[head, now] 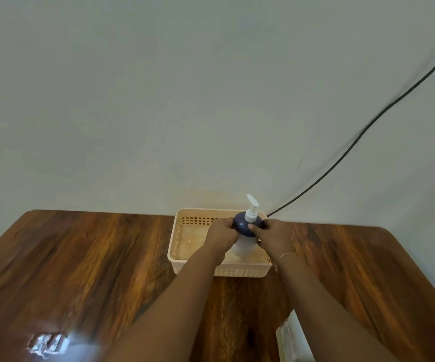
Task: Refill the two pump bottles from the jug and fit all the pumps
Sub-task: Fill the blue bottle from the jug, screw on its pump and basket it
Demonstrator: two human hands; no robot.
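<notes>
Both hands grip 1 pump bottle point(245, 232) standing upright in the cream basket point(177, 246) at the tabletop's point(80, 257) far edge by the wall: left hand point(221, 235) and right hand point(273, 236) clamped around its dark blue shoulder. Bare wood lies open on the left.

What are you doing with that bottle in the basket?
A person is holding a pump bottle with a dark blue rounded top and white pump in both hands. The left hand and the right hand each grip the dark top from one side. The bottle is over the cream plastic basket, which sits on the brown wooden table by the wall. No jug is in view.
</notes>
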